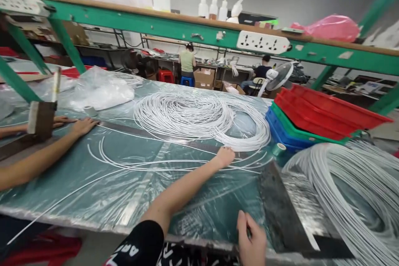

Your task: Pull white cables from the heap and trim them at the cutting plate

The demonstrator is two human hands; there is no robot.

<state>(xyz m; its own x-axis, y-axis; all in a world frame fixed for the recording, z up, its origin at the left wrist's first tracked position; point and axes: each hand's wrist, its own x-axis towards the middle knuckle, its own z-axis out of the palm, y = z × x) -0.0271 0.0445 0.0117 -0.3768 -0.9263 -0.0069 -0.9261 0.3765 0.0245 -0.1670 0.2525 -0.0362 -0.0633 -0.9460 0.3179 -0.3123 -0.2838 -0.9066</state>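
Your left hand (225, 156) is stretched out to the middle of the frame and rests knuckles-up on the loose white cable strands (140, 162), just below the edge of the large flat coil of thin white cable (199, 116). The fingers are curled under, on or around the strands. I cannot tell whether they actually pinch one.

Your right hand (252, 239) is at the bottom edge of the frame, right of centre. It sits by the near rim of the plastic-covered green bench (93, 191), just beside the dark slanted metal plate (280, 208). Its fingertips are hidden, so its grip cannot be read either.

As far as the work shows, only a handful of strands lie drawn out in long loops across the bench towards the left. The bulk of the cable is still wound in the central coil. A second heap of white cable (352, 183) at lower right looks untouched.

At mid-left, a co-worker's hand (83, 126) lies flat on the bench at the far end of the strands, beside a brown block (40, 118).

Behind the coil at upper right stand stacked red, green and blue plastic trays (324, 116). A small roll of green tape (278, 149) sits in front of them.
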